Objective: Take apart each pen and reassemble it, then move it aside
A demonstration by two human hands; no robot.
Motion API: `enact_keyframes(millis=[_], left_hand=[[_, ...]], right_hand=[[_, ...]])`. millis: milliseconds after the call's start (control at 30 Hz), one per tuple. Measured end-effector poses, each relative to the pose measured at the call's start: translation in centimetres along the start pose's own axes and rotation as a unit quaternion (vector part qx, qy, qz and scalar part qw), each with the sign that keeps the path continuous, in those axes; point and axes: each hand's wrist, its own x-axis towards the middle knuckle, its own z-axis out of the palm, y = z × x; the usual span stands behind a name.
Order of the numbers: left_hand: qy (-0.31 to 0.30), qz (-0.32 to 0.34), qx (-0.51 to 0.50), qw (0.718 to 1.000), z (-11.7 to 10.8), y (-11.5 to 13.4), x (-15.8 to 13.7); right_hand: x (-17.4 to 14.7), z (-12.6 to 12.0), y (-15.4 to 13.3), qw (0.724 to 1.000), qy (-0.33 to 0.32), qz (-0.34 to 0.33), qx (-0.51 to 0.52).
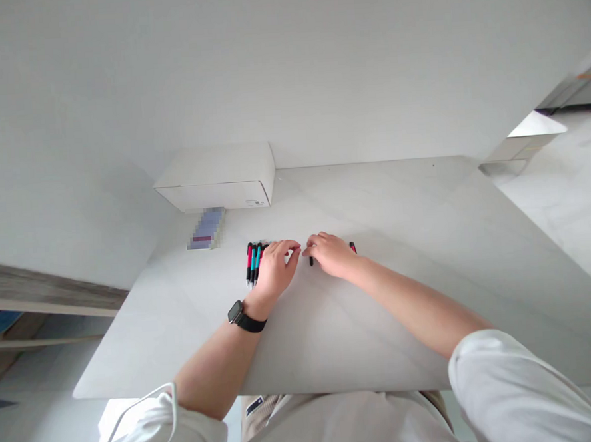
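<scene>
The left hand (276,261) sat curled by the pens (251,264), the right hand (330,251) over a black piece (311,262), barely apart! Grips, I couldn't tell; light pinches suited best.

the light is even and fairly bright, with a cool grey cast; its source is out of sight. the smooth pale grey wall (346,71) darkens softly to the left of the long white cardboard box (217,166). faint, soft-edged shadows lie on the glossy white marbled tabletop (363,337) around the bare right hand (330,253). the pale marbled floor (569,197) at right looks washed out. wide-angle distortion stretches the edges, the top right corner dims, and coarse pixelation hides the flat blue-violet item (206,228).
</scene>
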Motion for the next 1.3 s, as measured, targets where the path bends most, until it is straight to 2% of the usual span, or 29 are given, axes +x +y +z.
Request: enact_keyframes(millis=[100, 233, 367, 467, 600, 800, 1300], left_hand=[[0.027, -0.041, -0.051, 0.998, 0.0, -0.2, -0.2], [0.044, -0.074, -0.103, 0.991, 0.3, 0.0, -0.6], [0.034, -0.066, -0.159, 0.985, 0.7, 0.9, -0.9], [0.005, -0.045, -0.185, 0.982, 1.0, 1.5, -1.1], [-0.024, -0.023, -0.191, 0.981, 1.0, 1.9, -1.3], [-0.034, -0.018, -0.198, 0.979, 0.8, 1.9, -1.4], [-0.038, -0.015, -0.197, 0.980, 1.2, 1.6, -1.5]], right_hand=[[0.4, 0.1, -0.2, 1.000, 0.002, -0.009, -0.005], [-1.3, -1.1, -0.2, 0.996, 0.068, 0.038, 0.047], [-4.7, -2.2, -0.4, 0.976, 0.138, 0.094, 0.141], [-6.9, -2.0, -0.7, 0.959, 0.177, 0.101, 0.196], [-8.0, -1.0, -0.9, 0.948, 0.216, 0.092, 0.213], [-7.9, 0.1, -0.9, 0.940, 0.243, 0.091, 0.221], [-7.7, 0.8, -1.0, 0.944, 0.234, 0.084, 0.217]])
